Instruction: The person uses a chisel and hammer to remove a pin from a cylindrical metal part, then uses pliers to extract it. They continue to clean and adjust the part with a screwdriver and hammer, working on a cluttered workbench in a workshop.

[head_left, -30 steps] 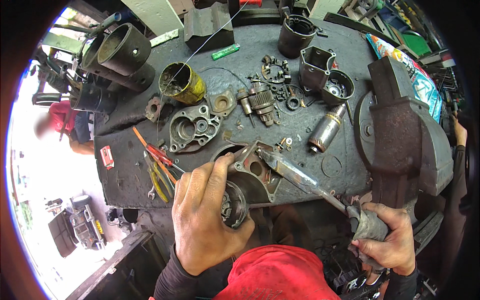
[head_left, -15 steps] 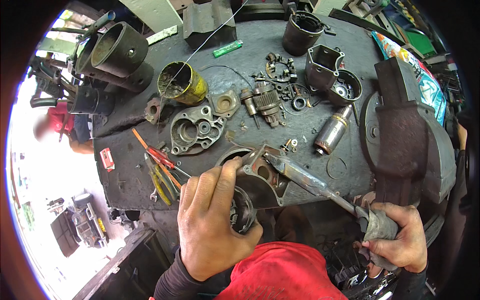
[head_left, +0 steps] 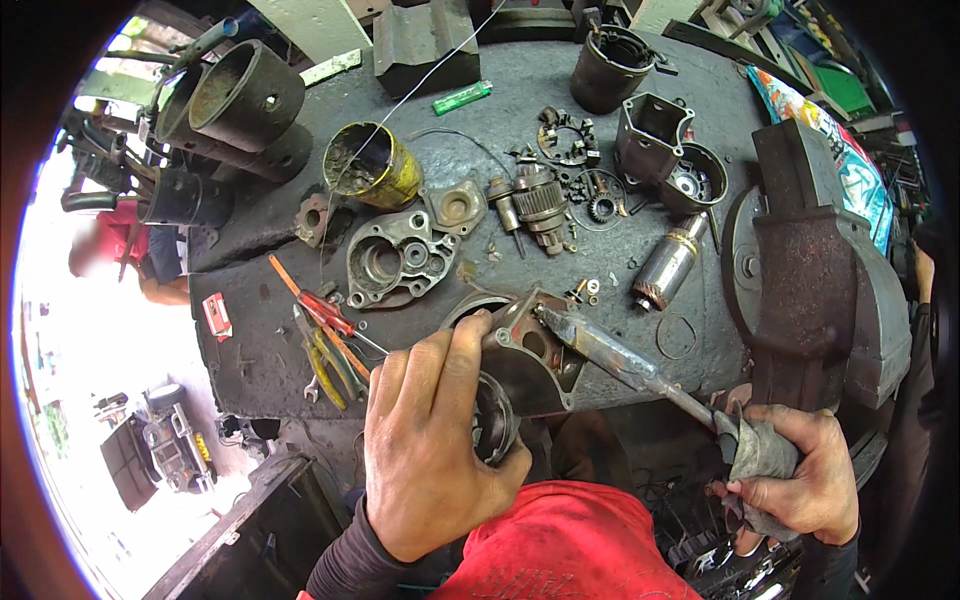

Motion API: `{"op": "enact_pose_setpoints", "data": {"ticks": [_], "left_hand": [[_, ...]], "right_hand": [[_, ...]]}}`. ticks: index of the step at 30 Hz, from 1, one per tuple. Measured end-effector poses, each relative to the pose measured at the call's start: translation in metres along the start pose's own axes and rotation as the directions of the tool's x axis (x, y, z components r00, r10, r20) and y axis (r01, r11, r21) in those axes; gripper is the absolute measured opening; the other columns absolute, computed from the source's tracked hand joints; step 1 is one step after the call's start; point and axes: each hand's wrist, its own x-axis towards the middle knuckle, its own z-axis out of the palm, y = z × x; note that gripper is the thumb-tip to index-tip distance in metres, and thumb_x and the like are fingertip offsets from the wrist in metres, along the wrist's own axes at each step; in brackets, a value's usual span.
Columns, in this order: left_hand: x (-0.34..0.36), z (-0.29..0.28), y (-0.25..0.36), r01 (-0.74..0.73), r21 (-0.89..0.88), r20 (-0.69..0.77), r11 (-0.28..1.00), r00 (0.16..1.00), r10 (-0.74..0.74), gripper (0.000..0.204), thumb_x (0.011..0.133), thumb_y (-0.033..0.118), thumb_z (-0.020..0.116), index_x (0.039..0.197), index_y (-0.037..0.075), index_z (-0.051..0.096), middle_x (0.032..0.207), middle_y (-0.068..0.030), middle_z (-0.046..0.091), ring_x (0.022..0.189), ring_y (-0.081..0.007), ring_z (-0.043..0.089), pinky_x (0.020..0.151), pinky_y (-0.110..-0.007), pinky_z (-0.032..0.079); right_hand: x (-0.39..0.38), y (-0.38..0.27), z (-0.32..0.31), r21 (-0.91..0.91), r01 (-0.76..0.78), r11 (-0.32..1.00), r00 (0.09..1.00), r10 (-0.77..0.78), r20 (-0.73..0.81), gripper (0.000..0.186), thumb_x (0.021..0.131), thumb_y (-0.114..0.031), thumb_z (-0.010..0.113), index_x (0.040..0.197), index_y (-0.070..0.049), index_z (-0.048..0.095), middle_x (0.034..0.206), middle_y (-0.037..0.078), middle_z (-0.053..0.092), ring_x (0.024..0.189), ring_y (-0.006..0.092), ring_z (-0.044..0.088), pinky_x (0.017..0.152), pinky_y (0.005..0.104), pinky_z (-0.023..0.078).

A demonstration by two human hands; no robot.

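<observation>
At the bench's near edge my left hand (head_left: 425, 440) is wrapped round a dark metal motor housing (head_left: 532, 378), steadying it. The housing has a flanged end with bolt holes and a round opening. In my right hand (head_left: 800, 475) is a heavy soldering iron (head_left: 610, 352) with a long block-like metal head on a rod. Grey cloth (head_left: 757, 462) lies between my fingers and its handle. The iron's tip touches or nearly touches the upper part of the housing; the exact contact is too small to tell. My left palm hides part of the housing.
On the bench (head_left: 260, 385) lie a cast end cover (head_left: 398, 262), an armature (head_left: 668, 268), a gear assembly (head_left: 540, 208), pliers (head_left: 328, 365) and a red screwdriver (head_left: 330, 312). A yellow can (head_left: 400, 178) stands behind. A large bench vise (head_left: 810, 260) rises at right. Another person (head_left: 150, 255) is at far left.
The view has shifted slightly, moving the bench items a little to the right. Both hands keep their grips, and the iron's tip stays at the housing.
</observation>
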Motion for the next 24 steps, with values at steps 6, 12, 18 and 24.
{"op": "enact_pose_setpoints", "data": {"ticks": [6, 12, 18, 24], "left_hand": [[0.002, -0.005, 0.003, 0.028, 0.034, 0.04, 0.999, 0.999, -0.029, 0.096, 0.06, 0.018, 0.085, 0.148, -0.001, 0.053, 0.13, -0.0219, 0.061, 0.117, -0.0428, 0.059, 0.104, -0.05, 0.049], [0.0, -0.02, -0.005, -0.004, -0.067, 0.123, 0.998, 0.992, 0.012, 0.11, 0.064, 0.03, 0.096, 0.156, -0.003, 0.047, 0.146, -0.0241, 0.057, 0.133, -0.0429, 0.056, 0.115, -0.05, 0.043], [-0.014, -0.035, -0.038, 0.102, -0.444, -0.057, 0.89, 0.988, -0.142, 0.087, 0.077, 0.025, 0.095, 0.15, -0.004, 0.056, 0.144, -0.0206, 0.064, 0.133, -0.0347, 0.061, 0.114, -0.043, 0.046], [-0.056, -0.03, -0.091, 0.302, -0.706, -0.279, 0.641, 0.713, -0.643, 0.037, 0.102, 0.01, 0.073, 0.135, -0.006, 0.067, 0.115, -0.0095, 0.074, 0.099, -0.0125, 0.068, 0.087, -0.027, 0.055]], "right_hand": [[0.002, -0.004, 0.001, -0.035, 0.018, 0.999, 1.0, -0.018, 0.008, 0.059, 0.06, -0.009, 0.093, 0.113, 0.01, 0.074, 0.086, 0.022, 0.077, 0.081, 0.0244, 0.079, 0.079, 0.0353, 0.059], [-0.002, -0.01, -0.002, -0.168, 0.151, 0.974, 0.988, -0.152, 0.004, 0.059, 0.06, -0.01, 0.092, 0.113, 0.01, 0.074, 0.084, 0.022, 0.076, 0.08, 0.0253, 0.079, 0.079, 0.0356, 0.058], [0.001, -0.003, -0.001, -0.138, 0.123, 0.983, 0.992, -0.125, -0.004, 0.058, 0.06, -0.014, 0.09, 0.111, 0.009, 0.075, 0.086, 0.023, 0.076, 0.083, 0.0297, 0.08, 0.08, 0.0365, 0.058], [-0.003, -0.015, 0.004, 0.025, 0.003, 1.0, 1.0, -0.003, 0.003, 0.057, 0.063, -0.005, 0.09, 0.116, 0.007, 0.073, 0.085, 0.006, 0.073, 0.082, 0.0139, 0.066, 0.077, 0.0326, 0.054]]}}
